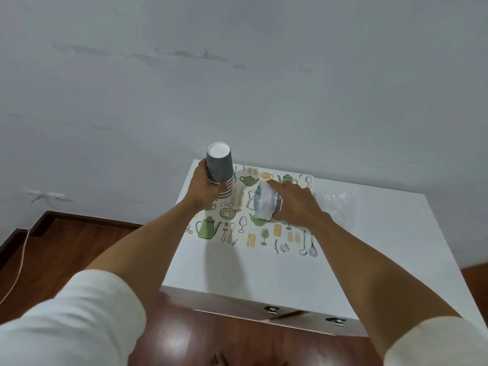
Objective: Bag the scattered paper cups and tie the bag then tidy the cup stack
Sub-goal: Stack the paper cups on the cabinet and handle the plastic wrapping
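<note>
Between the two outstretched arms lies a mat point(253, 233) printed with teapots, glasses and utensils, spread on a white table point(264, 270). The left hand point(204, 190) grips a stack point(220, 171) of grey ribbed cups held upside down, white base facing up, its lower rims showing just below the fingers; whether the stack touches the mat cannot be told. Just right of that hand, the right hand point(293, 203) holds the bag point(265, 202), a clear plastic one wrapped round dark cups, lying on its side on the mat with fingers curled over its far end. The two hands are near each other but apart.

Beyond the right hand, more crumpled clear plastic point(339, 204) lies on the bare table. Both forearms are bare, with white sleeves point(79, 315) pushed up toward the elbows. Below the hands, at the table's near edge, two metal clips point(272, 309) show on its front. Left of the left arm, a thin cord point(22, 262) runs over the wooden floor point(79, 249) by the pale wall point(237, 75).
</note>
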`<state>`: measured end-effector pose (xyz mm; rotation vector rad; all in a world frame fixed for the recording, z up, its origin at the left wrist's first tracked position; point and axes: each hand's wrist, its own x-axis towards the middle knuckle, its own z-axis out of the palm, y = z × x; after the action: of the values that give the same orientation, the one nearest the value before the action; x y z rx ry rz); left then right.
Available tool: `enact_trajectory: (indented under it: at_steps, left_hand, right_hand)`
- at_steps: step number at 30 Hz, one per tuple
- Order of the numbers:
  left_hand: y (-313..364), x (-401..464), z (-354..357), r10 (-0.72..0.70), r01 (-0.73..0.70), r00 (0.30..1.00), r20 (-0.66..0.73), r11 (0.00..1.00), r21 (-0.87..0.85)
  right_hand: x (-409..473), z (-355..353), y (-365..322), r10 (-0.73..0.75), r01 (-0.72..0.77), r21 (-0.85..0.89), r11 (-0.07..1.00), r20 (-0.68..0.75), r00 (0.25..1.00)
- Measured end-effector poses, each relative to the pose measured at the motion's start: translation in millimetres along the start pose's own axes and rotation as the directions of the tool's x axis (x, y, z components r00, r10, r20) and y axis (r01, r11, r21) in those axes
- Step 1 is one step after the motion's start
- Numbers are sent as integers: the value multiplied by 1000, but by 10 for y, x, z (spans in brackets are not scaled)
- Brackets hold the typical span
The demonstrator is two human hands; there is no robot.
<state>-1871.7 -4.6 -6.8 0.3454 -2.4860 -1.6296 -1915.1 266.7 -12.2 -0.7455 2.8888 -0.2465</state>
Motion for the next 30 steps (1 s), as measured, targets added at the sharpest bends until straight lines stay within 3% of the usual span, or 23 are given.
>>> enact_trajectory:
  at_steps: [2, 4, 6, 7, 9, 12, 14, 16, 18, 20, 26, 30]
  left_hand:
    - [14, 29, 5, -4, 4, 1000, 17, 1000, 0]
    - [-11, -11, 17, 40, -28, 995, -95, 991, 128]
    - [-46, -100, 59, 249, -136, 935, -252, 908, 395]
    - [-41, -158, 101, 365, -206, 894, -261, 850, 485]
    - [-11, -280, 216, 482, -349, 863, -152, 785, 511]
    - [65, -384, 439, 359, -362, 930, 82, 854, 374]
    - [130, -374, 598, 165, -207, 968, 191, 951, 229]
    - [224, -353, 712, -28, 27, 958, 285, 1000, 10]
    - [273, -307, 770, -151, 211, 925, 349, 967, -141]
    - [299, -276, 802, -212, 302, 900, 381, 934, -193]
    - [415, -282, 820, -240, 350, 880, 410, 911, -218]
    - [476, -323, 826, -205, 274, 918, 339, 947, -170]
  right_hand:
    - [27, 1, -14, 11, -11, 6, 1000, 15, 1000]
    - [44, 8, -26, 20, -20, 7, 1000, 24, 1000]
    - [44, 39, -21, 19, -19, 18, 1000, 25, 999]
    - [41, 48, -9, 16, -17, 34, 999, 26, 1000]
    - [30, 61, 11, 6, -9, 73, 997, 50, 999]
    - [0, 31, 48, 9, -20, 73, 997, 148, 989]
    - [-21, -35, 106, 69, -72, 8, 997, 227, 972]
    - [-44, -147, 187, 170, -154, -75, 985, 319, 932]
    - [-50, -228, 290, 238, -212, -109, 971, 405, 883]
    - [-89, -270, 378, 255, -237, -97, 967, 436, 863]
    - [-242, -209, 496, 251, -245, -55, 968, 198, 948]
    - [-275, -228, 502, 272, -256, -139, 957, 117, 955]
